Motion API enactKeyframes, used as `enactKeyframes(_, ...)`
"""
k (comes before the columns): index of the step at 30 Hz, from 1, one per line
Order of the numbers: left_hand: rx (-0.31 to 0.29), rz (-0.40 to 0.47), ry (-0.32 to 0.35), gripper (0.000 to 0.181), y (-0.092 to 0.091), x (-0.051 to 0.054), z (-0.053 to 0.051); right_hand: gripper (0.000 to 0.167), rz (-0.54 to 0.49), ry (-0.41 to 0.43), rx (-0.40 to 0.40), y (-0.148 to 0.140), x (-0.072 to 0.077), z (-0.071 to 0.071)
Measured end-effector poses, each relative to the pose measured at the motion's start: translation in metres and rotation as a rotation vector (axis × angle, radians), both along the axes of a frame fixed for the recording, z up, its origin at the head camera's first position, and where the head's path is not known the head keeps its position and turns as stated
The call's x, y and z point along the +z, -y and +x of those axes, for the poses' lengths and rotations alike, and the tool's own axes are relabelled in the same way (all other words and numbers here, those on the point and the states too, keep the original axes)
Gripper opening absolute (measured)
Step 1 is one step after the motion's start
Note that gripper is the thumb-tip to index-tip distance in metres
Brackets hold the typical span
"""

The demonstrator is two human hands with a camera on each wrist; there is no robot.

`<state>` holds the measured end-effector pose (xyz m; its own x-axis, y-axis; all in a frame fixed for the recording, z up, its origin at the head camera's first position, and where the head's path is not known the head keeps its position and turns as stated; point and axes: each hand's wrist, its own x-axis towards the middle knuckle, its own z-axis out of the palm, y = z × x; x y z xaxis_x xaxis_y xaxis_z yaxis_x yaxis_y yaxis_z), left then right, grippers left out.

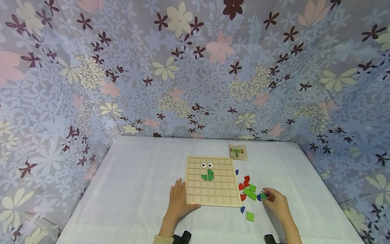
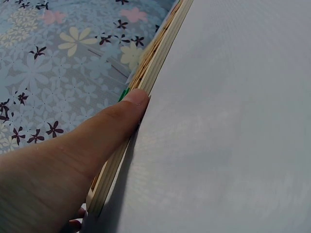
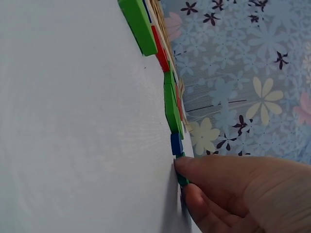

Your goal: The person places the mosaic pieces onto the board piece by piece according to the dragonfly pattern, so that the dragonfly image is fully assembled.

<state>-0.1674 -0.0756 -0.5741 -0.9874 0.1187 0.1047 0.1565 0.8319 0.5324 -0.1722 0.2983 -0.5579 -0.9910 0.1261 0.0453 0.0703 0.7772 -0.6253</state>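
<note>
A square wooden grid board lies on the table, bearing two round eye pieces and several green quarter-circle pieces. My left hand rests at the board's near left corner, fingers straight along its left side. Its thumb presses against the near edge. To the right of the board, my right hand pinches a dark green piece between thumb and fingers, low over the table. The piece looks like a quarter circle, partly hidden by the fingertips. Just left of it lies a blue piece.
Loose pieces lie right of the board: several red ones, a long light green rectangle, light green squares and blue half circles. A pattern card lies behind the board's far right corner. Flowered cloth surrounds the table.
</note>
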Motion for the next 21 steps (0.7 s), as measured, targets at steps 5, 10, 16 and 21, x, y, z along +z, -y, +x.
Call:
enactKeyframes(5,0.001,0.007,0.0,0.113,0.0005,0.0011,0.0009,0.044,-0.004,0.026,0.004,0.0008,0.0039,-0.0001)
enactKeyframes(10,0.001,0.016,-0.009,0.113,0.0004,0.0018,0.0011,0.049,0.029,0.099,0.013,0.0016,0.0072,-0.0015)
enactKeyframes(16,-0.002,0.018,0.007,0.113,-0.0002,0.0055,0.0031,0.057,0.021,0.119,0.033,-0.0017,0.0051,0.0006)
enactKeyframes(21,0.001,0.009,0.0,0.112,-0.0002,0.004,0.0022,0.061,-0.018,0.088,0.065,-0.0042,0.0007,-0.0001)
